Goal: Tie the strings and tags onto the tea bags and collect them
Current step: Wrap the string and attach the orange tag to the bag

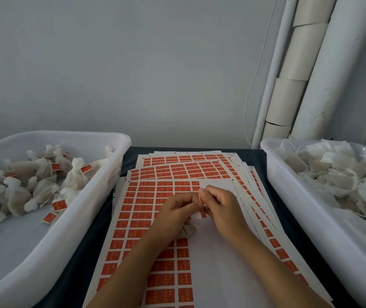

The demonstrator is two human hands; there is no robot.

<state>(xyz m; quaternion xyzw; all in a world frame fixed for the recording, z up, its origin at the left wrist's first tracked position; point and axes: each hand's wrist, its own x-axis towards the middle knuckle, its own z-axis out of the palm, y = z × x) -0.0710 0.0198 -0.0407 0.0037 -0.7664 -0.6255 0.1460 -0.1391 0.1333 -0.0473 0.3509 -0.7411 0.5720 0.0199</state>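
Observation:
A white tea bag (190, 227) hangs under my left hand (177, 210), whose curled fingers hold its gathered top. My right hand (220, 203) meets the left just above it and pinches a small orange tag (200, 199) between thumb and forefinger. Both hands hover over the top sheet of orange tag stickers (142, 210), which has a bare white patch where tags are gone. The string itself is too thin to make out.
A white tub (102, 196) on the left holds several tied tea bags with orange tags (59, 205). A white tub (293, 196) on the right is heaped with loose tea bags (337, 174). More sticker sheets (188, 161) fan out behind. White pipes (306, 85) stand at the back right.

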